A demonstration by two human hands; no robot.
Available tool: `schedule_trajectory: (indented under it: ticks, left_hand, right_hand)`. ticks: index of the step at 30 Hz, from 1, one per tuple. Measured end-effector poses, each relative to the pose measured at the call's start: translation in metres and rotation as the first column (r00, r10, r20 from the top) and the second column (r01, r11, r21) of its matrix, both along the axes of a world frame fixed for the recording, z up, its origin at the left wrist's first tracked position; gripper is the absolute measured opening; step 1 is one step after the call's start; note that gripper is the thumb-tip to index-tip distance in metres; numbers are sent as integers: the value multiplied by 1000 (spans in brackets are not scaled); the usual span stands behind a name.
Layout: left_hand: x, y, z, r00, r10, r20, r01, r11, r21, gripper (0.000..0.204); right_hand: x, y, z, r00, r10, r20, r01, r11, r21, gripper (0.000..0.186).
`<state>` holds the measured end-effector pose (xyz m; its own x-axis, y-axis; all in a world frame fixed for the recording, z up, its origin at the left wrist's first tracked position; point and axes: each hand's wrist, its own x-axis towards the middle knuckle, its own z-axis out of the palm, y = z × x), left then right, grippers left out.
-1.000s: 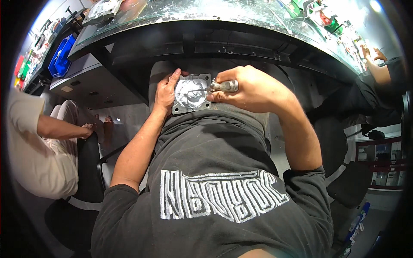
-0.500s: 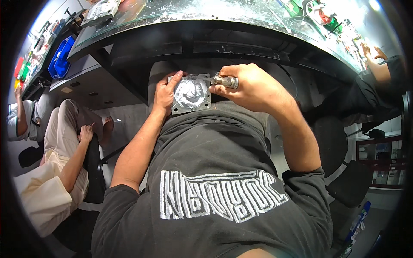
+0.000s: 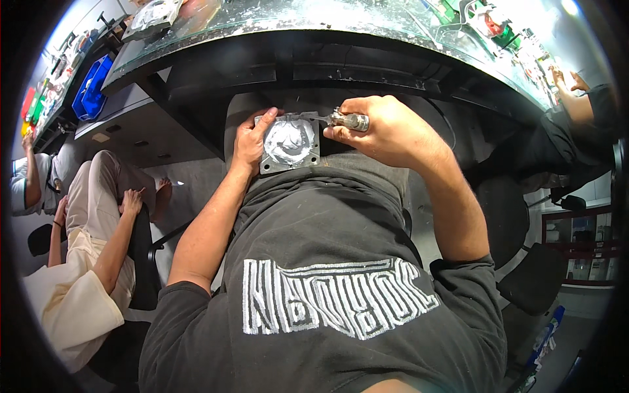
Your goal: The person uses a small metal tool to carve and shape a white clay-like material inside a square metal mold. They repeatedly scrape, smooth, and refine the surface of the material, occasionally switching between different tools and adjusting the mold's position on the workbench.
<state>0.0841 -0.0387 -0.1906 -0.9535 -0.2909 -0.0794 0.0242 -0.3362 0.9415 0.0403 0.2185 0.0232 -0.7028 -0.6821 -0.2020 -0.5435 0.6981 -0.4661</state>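
Note:
A square metal mould plate [image 3: 270, 161] rests on my lap, with bolt holes near its edges. Whitish-grey paste [image 3: 288, 141] is smeared over its round middle. My left hand [image 3: 250, 141] grips the plate's left side, thumb on the top face near the far corner. In the closed fingers of my right hand [image 3: 386, 128] is a small spatula [image 3: 352, 122] with a thick, smeared handle. Its thin metal blade points left and reaches over the plate's far right corner; whether the tip touches the plate I cannot tell.
A dark workbench [image 3: 275, 42] with a worn top runs across the far side. Blue bins [image 3: 95, 88] are at the far left. A seated person [image 3: 98, 216] in light clothes is on my left; another person's hands [image 3: 569, 84] are over the bench at right.
My right hand and the spatula have shifted slightly right, and more of the blade shows. The plate and my left hand stay put. The person on the left has moved an arm.

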Motion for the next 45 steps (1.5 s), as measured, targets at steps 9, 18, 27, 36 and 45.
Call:
schedule_trajectory:
  ticks: [9, 18, 27, 36, 45]
  left_hand:
    - [0, -1, 0, 1000, -22, -2, 22, 1000, 11, 42]
    - [-1, 0, -1, 1000, 0, -19, -1, 999, -41, 42]
    - [1, 3, 9, 1000, 11, 19, -11, 999, -37, 43]
    - [1, 5, 11, 998, 29, 56, -27, 999, -30, 43]
    - [0, 5, 10, 998, 38, 48, -37, 999, -14, 43]
  right_hand:
    - [-1, 5, 1, 998, 16, 68, -17, 1000, 18, 50]
    - [5, 14, -1, 994, 15, 106, -16, 1000, 8, 45]
    - [5, 16, -8, 993, 71, 92, -77, 995, 60, 50]
    - [11, 17, -16, 994, 21, 105, -20, 1000, -14, 44]
    - [14, 8, -16, 999, -3, 37, 5, 998, -62, 51]
